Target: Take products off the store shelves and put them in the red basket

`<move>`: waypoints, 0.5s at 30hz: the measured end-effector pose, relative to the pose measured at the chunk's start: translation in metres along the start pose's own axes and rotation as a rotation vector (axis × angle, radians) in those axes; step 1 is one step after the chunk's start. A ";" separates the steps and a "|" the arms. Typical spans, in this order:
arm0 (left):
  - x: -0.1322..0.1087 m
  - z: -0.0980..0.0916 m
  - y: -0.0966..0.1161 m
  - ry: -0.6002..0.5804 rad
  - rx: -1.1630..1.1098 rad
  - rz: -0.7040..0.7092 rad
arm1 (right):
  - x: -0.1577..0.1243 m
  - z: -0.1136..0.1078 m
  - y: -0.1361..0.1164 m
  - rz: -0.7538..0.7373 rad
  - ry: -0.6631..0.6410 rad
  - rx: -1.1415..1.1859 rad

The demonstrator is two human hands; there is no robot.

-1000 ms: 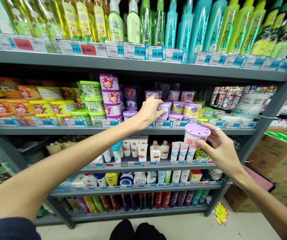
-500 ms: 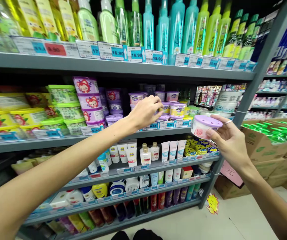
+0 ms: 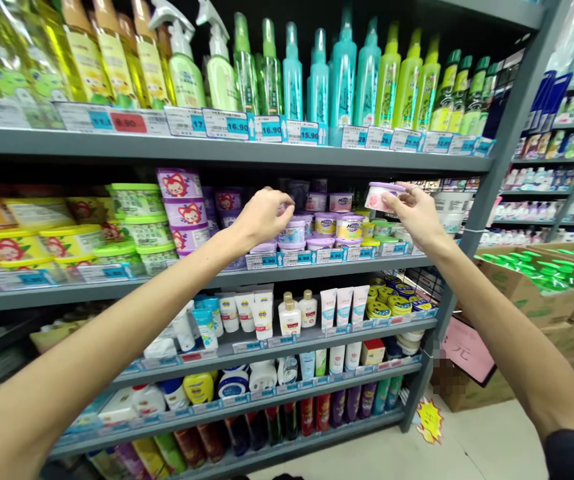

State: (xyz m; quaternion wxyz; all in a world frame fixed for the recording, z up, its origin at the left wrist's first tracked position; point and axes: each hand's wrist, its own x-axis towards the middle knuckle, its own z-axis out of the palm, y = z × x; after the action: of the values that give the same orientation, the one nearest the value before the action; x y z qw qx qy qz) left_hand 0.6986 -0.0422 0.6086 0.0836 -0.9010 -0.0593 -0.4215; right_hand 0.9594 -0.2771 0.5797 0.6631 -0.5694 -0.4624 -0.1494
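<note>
My right hand (image 3: pixel 419 217) grips a small round tub (image 3: pixel 381 197) with a lilac lid and a pink rose on its label, raised in front of the shelf's right part. On the same shelf, my left hand (image 3: pixel 265 215) reaches among the tubs with its fingers curled. Its back hides whatever is under the fingers. Just right of its fingertips sits a pale blue tub (image 3: pixel 293 233). Further right are a yellow-labelled tub (image 3: pixel 349 228) and a pink-labelled tub (image 3: pixel 341 202). A stack of purple fox-print tubs (image 3: pixel 183 215) stands left of the hand.
Above, a shelf edge (image 3: pixel 247 152) carries price tags and spray bottles (image 3: pixel 344 80). Green-lidded tubs (image 3: pixel 139 233) fill the left. Lotion bottles and tubes (image 3: pixel 261 313) stand below. A shelf post (image 3: pixel 497 167) and cartons of green-topped bottles (image 3: pixel 527 320) are at right.
My left hand has shifted left, uncovering the pale blue tub. My right hand has brought the rose-print tub up and left, nearer the shelf. The view has tilted slightly upward.
</note>
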 end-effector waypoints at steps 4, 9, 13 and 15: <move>0.021 0.012 -0.006 -0.111 -0.009 -0.026 | 0.031 0.013 0.021 0.034 0.052 -0.021; 0.070 0.030 -0.006 -0.126 0.026 -0.107 | 0.065 0.036 0.040 0.033 0.063 -0.026; 0.089 0.037 -0.001 -0.156 0.021 -0.118 | 0.092 0.060 0.052 0.050 0.068 0.039; 0.089 0.036 0.000 -0.159 0.027 -0.105 | 0.102 0.071 0.056 0.063 0.038 0.035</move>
State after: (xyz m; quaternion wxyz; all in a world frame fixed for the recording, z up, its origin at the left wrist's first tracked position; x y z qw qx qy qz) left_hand 0.7827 -0.0316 0.6544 0.0686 -0.9260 -0.1186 -0.3517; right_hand 1.0224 -0.1627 0.6194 0.6861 -0.5690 -0.4339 -0.1311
